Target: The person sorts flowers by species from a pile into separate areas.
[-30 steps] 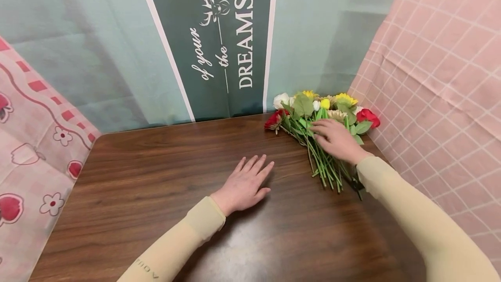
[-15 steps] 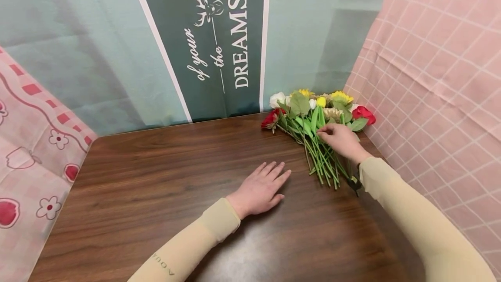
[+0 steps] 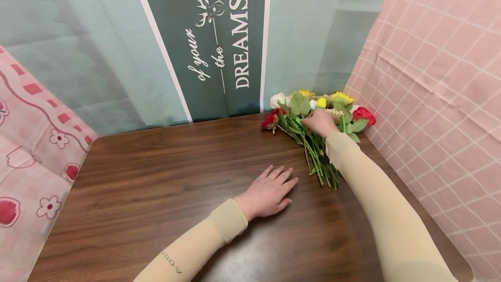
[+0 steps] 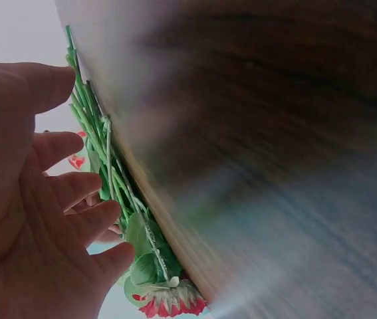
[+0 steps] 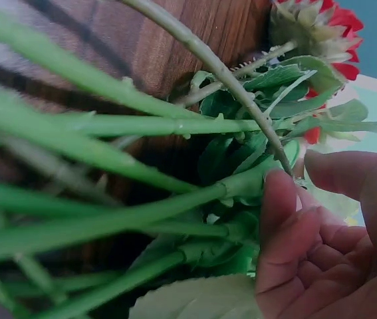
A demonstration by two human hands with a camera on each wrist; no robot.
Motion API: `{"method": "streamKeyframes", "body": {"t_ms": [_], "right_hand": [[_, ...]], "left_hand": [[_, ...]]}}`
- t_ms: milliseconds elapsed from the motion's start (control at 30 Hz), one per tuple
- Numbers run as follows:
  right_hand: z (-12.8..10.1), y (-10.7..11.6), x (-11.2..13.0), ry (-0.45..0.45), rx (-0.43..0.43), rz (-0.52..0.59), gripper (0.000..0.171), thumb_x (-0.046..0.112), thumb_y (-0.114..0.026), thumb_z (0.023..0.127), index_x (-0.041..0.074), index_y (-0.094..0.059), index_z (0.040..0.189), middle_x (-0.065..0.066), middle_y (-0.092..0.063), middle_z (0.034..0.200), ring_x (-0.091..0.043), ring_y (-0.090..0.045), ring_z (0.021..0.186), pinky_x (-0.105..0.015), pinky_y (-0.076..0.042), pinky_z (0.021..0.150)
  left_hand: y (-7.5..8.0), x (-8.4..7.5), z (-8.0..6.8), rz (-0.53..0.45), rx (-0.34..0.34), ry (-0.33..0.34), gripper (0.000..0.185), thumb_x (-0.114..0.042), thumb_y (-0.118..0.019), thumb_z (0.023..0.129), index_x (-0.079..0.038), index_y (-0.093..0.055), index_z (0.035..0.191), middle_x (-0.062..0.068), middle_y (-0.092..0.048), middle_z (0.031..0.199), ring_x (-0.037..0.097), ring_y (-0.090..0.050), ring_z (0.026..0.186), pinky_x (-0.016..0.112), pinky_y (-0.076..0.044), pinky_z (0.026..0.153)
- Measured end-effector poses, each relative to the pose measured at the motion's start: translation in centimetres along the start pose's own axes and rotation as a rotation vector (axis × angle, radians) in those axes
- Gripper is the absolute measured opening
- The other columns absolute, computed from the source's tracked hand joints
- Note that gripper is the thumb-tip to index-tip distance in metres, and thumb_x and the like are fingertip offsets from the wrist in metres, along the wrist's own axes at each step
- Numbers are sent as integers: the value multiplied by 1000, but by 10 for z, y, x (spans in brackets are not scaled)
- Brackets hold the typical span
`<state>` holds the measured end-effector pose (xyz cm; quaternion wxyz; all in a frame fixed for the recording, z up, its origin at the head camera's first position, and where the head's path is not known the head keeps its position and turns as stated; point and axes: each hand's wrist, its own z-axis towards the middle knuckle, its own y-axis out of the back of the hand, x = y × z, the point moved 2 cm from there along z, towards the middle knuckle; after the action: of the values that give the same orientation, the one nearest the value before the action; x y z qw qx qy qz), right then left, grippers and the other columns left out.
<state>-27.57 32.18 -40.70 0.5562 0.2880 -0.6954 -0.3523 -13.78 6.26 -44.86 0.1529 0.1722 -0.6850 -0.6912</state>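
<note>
since half a second before, my right hand (image 3: pixel 320 122) slid toward twelve o'clock, fingers curled pinching stems of the bunch of artificial mixed flowers (image 3: pixel 313 119) at one o'clock; left hand (image 3: pixel 271 193) lay flat, fingers straight, on the dark wooden table (image 3: pixel 156 177).

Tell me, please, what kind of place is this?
Probably a small staged booth for recording, not a lived-in room: a wooden table is walled in by hung printed cloths, a green "DREAMS" banner and a pink checked sheet, with a bunch of flowers.

Two hands (image 3: pixel 274 190), one flower bunch (image 3: pixel 313 116)
</note>
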Motion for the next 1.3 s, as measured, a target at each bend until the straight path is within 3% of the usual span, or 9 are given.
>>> {"method": "streamKeyframes", "body": {"t_ms": [133, 333, 567, 700, 867, 1033, 1100, 1200, 1300], "right_hand": [[4, 0, 1, -35, 19, 24, 37, 25, -59, 101, -3, -73, 80, -17, -71, 72, -34, -65, 65, -40, -50, 65], [5, 2, 0, -32, 23, 145, 32, 19, -59, 100, -9, -74, 94, -16, -72, 76, -31, -68, 70, -41, -57, 67], [1, 9, 1, -23, 4, 369, 35, 18, -61, 101, -13, -69, 114, -12, -71, 81, -20, -69, 70, -39, -62, 71], [-18, 23, 22, -1, 27, 547, 33, 15, -60, 103, -14, -63, 119, -9, -67, 77, -15, -66, 66, -30, -60, 64], [-34, 25, 41, 37, 28, 703, 31, 16, -62, 103, -11, -62, 118, -10, -67, 82, -14, -66, 69, -26, -59, 63], [-47, -2, 57, 131, 70, 848, 30, 18, -65, 102, -7, -63, 119, -10, -71, 92, -15, -68, 77, -29, -61, 74], [-56, -15, 67, 168, 108, 896, 29, 17, -65, 103, -7, -62, 119, -10, -71, 94, -17, -69, 80, -30, -61, 77], [-67, -34, 82, 201, 156, 932, 33, 15, -66, 102, -11, -61, 120, -11, -72, 95, -19, -71, 82, -31, -61, 77], [-74, -51, 94, 219, 191, 932, 35, 12, -65, 101, -15, -59, 123, -16, -72, 98, -21, -72, 83, -33, -62, 78]], "left_hand": [[0, 2, -1, 3, -4, 11, 62, -47, -57, 103, -21, -42, 158, 8, -33, 165, 30, -30, 150, 51, -24, 122], [2, 5, -3, -18, -4, 28, 62, -46, -57, 103, -21, -42, 158, 8, -33, 165, 30, -30, 150, 51, -23, 123], [4, 15, -9, -78, -11, 61, 62, -44, -55, 105, -18, -41, 159, 9, -32, 165, 30, -31, 150, 50, -23, 123], [7, 27, -16, -165, -52, 111, 58, -40, -54, 105, -15, -44, 157, 9, -37, 163, 29, -36, 148, 45, -27, 122], [16, 46, -33, -402, -154, 240, 50, -34, -55, 105, -13, -53, 150, 7, -50, 154, 23, -46, 141, 40, -38, 116], [23, 59, -46, -819, -253, 409, 41, -30, -61, 104, -12, -64, 140, 1, -64, 138, 17, -59, 127, 40, -48, 106], [23, 61, -49, -957, -284, 440, 41, -31, -63, 103, -9, -65, 138, 2, -67, 132, 16, -63, 119, 40, -52, 100], [22, 61, -50, -1075, -298, 454, 42, -33, -64, 103, -7, -66, 136, 2, -70, 125, 13, -67, 109, 38, -55, 94], [20, 61, -51, -1117, -309, 456, 39, -30, -65, 103, -5, -67, 132, 2, -73, 116, 11, -69, 98, 33, -57, 87]]}}
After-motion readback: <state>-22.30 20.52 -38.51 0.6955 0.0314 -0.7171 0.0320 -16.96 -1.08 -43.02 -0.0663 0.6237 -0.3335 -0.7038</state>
